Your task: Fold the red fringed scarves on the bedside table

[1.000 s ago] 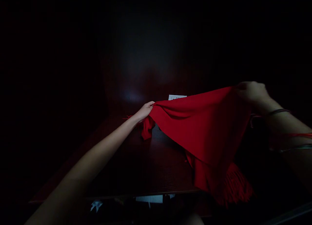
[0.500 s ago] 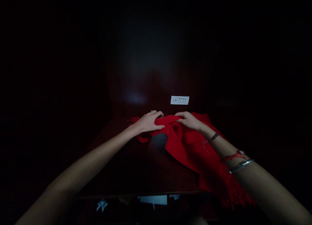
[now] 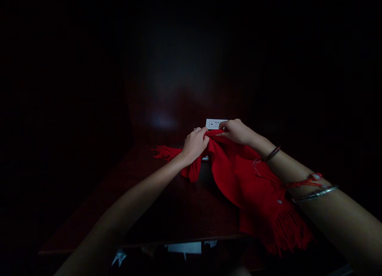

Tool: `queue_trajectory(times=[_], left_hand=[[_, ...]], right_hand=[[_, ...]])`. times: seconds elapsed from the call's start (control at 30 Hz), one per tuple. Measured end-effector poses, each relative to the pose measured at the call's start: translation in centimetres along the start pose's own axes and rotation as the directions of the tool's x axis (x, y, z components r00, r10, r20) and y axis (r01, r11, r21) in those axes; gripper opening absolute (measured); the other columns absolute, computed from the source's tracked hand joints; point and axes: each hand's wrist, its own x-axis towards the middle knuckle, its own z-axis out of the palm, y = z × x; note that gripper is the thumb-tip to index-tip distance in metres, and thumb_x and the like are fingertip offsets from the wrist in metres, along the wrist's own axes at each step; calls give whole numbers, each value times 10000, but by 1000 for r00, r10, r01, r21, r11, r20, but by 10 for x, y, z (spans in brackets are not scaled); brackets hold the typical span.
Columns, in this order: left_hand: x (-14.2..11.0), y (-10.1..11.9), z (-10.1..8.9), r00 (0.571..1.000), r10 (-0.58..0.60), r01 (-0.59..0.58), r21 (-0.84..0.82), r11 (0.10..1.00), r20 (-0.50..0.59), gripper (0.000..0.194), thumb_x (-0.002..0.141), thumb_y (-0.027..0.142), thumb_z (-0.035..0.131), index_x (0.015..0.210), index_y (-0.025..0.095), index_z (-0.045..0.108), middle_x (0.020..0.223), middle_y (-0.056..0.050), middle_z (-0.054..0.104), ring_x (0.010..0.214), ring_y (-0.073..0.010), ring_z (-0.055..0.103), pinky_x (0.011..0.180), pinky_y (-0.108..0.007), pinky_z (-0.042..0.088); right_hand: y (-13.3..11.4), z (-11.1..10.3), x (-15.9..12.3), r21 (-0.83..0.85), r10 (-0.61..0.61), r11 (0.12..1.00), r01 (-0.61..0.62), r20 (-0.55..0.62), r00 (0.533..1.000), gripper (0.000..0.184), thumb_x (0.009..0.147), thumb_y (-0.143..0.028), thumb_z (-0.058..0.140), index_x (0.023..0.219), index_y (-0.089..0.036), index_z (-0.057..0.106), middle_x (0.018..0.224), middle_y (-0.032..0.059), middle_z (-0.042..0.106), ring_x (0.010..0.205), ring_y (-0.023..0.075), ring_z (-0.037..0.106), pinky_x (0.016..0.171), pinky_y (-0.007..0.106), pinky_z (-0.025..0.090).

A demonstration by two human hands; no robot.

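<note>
A red fringed scarf [image 3: 238, 172] is lifted at its middle above a dark wooden surface, and its right end with long tassels drapes toward the front edge. My left hand [image 3: 195, 143], wearing a ring, is closed on the gathered cloth. Close by on the right, my right hand [image 3: 237, 131] pinches the scarf's upper edge. The shorter fringed end lies on the surface to the left, partly behind my left hand. Under the raised cloth, a small pale object [image 3: 205, 158] peeks out, too covered to name.
A white wall socket plate [image 3: 212, 124] sits on the dark back panel, partly behind my right hand. The dark wooden tabletop [image 3: 149, 212] has its front edge below my arms. Pale papers [image 3: 184, 247] show beneath that edge. The sides are very dark.
Both hands have risen with the scarf, and my left hand has moved right and closed on the cloth. The middle of the scarf now hangs higher, uncovering a pale object below.
</note>
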Motion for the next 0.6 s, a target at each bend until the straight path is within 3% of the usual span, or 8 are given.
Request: queue_trajectory(times=[0.1, 0.17, 0.27, 0.33, 0.47, 0.6], left_hand=[[4, -20, -3, 998, 5, -7, 24, 1000, 59, 204, 749, 125, 349, 821, 165, 535, 819, -57, 560, 796, -188, 522, 738, -300, 388], [3, -29, -4, 994, 16, -11, -47, 999, 108, 214, 734, 100, 348, 802, 163, 540, 804, -48, 575, 795, -177, 527, 747, -291, 388], [-6, -25, -2, 982, 52, -6, -250, 968, 181, 203, 744, 125, 362, 869, 174, 515, 855, -22, 587, 799, -145, 532, 730, -249, 400], [-13, -16, 3, 979, 47, 11, -281, 960, 200, 187, 746, 204, 410, 912, 177, 490, 879, -28, 586, 789, -152, 536, 696, -247, 412], [-18, -14, 12, 991, -91, 101, -118, 988, 93, 141, 728, 211, 416, 834, 178, 504, 831, -55, 585, 757, -179, 532, 667, -272, 403], [-10, -58, 1, 979, -199, 202, -81, 976, 35, 194, 701, 109, 357, 765, 195, 519, 778, -33, 584, 744, -172, 527, 637, -263, 393]], right_hand=[[-2, -1, -2, 33, -56, 998, 54, 57, 997, 214, 695, -381, 526, 667, -179, 593, 580, 13, 552, 542, 106, 464, 527, 206, 311], [-5, -1, -5, 89, -71, 994, 64, 78, 994, 243, 727, -381, 483, 644, -178, 586, 568, 2, 544, 532, 96, 455, 518, 199, 304], [-10, 4, -6, 164, -39, 986, 28, 63, 997, 323, 760, -393, 419, 581, -166, 565, 507, -14, 502, 511, 88, 438, 494, 193, 291], [-13, 7, -6, 201, -11, 980, 4, 34, 999, 369, 768, -410, 393, 548, -159, 550, 483, -21, 476, 504, 87, 431, 488, 192, 286], [-16, 5, -5, 201, 31, 979, -27, -17, 999, 371, 772, -410, 394, 575, -151, 573, 507, -13, 503, 509, 90, 444, 506, 201, 299], [1, -4, -9, 121, 85, 989, -81, -25, 996, 337, 774, -405, 403, 682, -159, 614, 604, 17, 572, 562, 113, 490, 544, 219, 332]])
